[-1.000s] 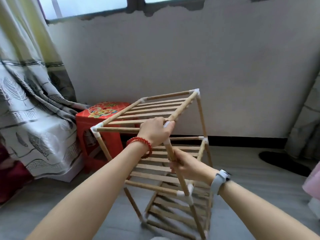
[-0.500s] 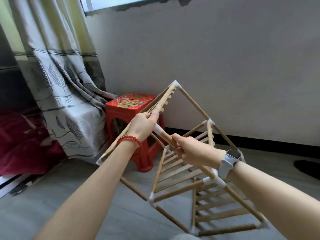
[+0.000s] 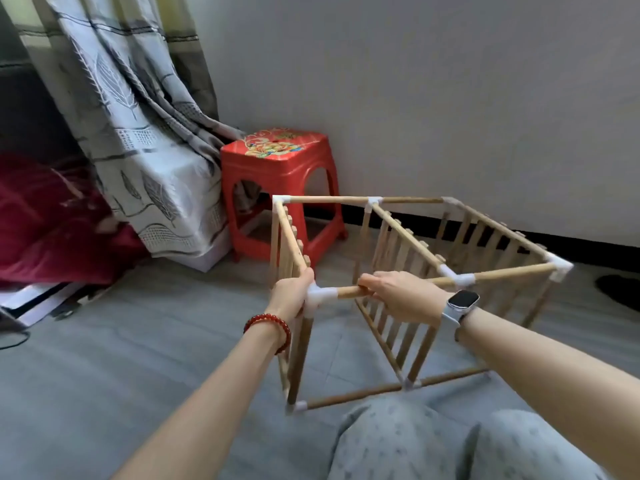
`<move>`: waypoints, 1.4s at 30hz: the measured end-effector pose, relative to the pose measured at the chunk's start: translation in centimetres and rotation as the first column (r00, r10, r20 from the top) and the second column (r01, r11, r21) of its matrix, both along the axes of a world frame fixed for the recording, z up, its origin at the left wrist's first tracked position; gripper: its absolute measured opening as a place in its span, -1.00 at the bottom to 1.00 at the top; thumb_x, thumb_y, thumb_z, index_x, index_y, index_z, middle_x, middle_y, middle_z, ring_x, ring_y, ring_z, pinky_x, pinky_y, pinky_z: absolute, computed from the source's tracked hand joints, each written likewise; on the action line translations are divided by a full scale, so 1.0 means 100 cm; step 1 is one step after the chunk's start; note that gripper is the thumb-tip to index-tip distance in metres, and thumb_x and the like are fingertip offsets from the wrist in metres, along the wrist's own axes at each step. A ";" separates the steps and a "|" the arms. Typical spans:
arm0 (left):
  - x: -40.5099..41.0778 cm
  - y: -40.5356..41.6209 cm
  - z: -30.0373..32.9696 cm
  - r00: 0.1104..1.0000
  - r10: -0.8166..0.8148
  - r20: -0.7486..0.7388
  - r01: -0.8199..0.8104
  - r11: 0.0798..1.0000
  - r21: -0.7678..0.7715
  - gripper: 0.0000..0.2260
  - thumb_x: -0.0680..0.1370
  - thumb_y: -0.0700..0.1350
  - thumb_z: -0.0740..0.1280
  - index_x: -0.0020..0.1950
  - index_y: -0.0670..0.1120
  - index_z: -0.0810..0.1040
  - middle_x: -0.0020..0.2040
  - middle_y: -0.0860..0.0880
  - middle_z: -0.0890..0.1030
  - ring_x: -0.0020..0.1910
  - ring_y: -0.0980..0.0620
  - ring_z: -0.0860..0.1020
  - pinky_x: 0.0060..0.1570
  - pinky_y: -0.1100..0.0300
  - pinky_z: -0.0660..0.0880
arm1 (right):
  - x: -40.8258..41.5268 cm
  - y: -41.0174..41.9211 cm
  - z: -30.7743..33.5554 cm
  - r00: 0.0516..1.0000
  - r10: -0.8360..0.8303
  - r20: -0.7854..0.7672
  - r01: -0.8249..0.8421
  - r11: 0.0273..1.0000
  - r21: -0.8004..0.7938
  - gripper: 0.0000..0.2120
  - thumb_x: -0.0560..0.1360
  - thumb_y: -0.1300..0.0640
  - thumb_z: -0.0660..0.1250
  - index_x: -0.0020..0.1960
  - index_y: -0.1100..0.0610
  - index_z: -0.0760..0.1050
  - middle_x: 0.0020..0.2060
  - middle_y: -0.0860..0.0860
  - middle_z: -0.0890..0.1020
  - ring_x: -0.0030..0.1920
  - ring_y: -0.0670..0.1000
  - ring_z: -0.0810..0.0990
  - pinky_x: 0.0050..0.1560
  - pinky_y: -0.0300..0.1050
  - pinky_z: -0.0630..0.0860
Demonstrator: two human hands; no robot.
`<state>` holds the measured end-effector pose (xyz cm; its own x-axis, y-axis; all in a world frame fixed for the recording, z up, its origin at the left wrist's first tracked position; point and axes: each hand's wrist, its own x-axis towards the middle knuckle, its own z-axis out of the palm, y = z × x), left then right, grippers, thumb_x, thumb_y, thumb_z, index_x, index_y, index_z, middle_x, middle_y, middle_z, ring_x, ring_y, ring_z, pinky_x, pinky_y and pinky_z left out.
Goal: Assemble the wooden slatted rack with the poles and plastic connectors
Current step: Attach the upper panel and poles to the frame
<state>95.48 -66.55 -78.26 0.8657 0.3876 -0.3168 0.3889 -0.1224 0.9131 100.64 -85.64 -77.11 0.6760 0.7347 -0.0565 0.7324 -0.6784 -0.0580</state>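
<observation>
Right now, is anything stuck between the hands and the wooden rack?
No. Both hands are already on the wooden rack. The left hand grips it beside a white corner connector, and the right hand grips the near top pole. Nothing visible lies between them and the wood.

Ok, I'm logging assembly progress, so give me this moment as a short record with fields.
rack: wooden slatted rack lying on its side on the grey floor
left hand: left hand grips the frame beside a white corner connector
right hand: right hand grips the near top pole
behind: red stool, curtain
</observation>
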 end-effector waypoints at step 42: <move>0.057 -0.258 -0.115 0.103 -0.976 -0.193 0.414 -0.134 0.900 -0.75 0.55 0.18 0.15 0.06 0.06 0.47 -0.09 0.10 0.50 -0.23 0.07 0.51 -0.41 0.23 0.14 | -0.037 -0.220 -0.133 0.102 -0.789 -0.606 0.906 -0.178 0.385 -0.66 0.64 -0.02 -0.07 0.00 0.19 0.36 -0.33 -0.06 0.39 -0.33 -0.04 0.39 -0.38 -0.12 0.23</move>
<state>101.23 -92.31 -89.73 0.5361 -0.8421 0.0584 -0.8365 -0.5207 0.1709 96.96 -107.65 -90.36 0.7577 -0.6310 -0.1666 -0.5158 -0.4226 -0.7452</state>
